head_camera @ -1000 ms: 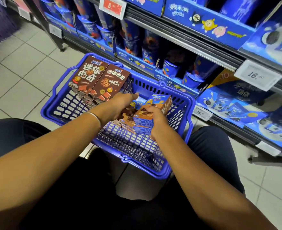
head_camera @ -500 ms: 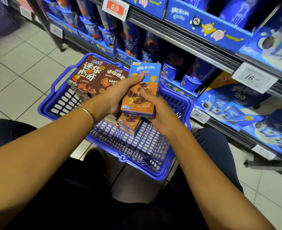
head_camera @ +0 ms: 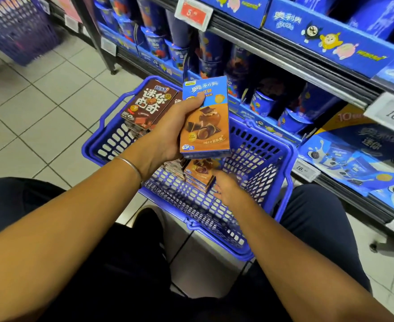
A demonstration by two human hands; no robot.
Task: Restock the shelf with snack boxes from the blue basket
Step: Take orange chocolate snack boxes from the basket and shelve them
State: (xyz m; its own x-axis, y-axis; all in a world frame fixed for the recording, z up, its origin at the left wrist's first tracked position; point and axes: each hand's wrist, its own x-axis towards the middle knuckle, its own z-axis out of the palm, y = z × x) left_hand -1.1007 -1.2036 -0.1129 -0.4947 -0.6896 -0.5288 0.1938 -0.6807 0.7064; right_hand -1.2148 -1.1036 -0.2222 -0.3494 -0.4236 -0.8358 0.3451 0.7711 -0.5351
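My left hand (head_camera: 168, 133) grips a blue and orange snack box (head_camera: 205, 122) upright above the blue basket (head_camera: 265, 154), thumb across its front. Lower in the basket lies a small stack of the same orange boxes (head_camera: 199, 173). My right hand (head_camera: 228, 189) reaches down to that stack, fingers curled at its right edge; whether they hold a box I cannot tell. Brown snack boxes (head_camera: 148, 105) stand stacked at the basket's far left corner. The shelf (head_camera: 272, 133) runs along the right.
Blue cups (head_camera: 261, 101) and blue cartons (head_camera: 353, 159) fill the lower shelves, with price tags (head_camera: 393, 117) on the rails. A purple basket (head_camera: 17, 31) stands on the tiled floor at far left. My knees flank the basket.
My left hand has lifted the orange box higher and holds it alone. My right hand let go of it and dropped to the stack in the basket.
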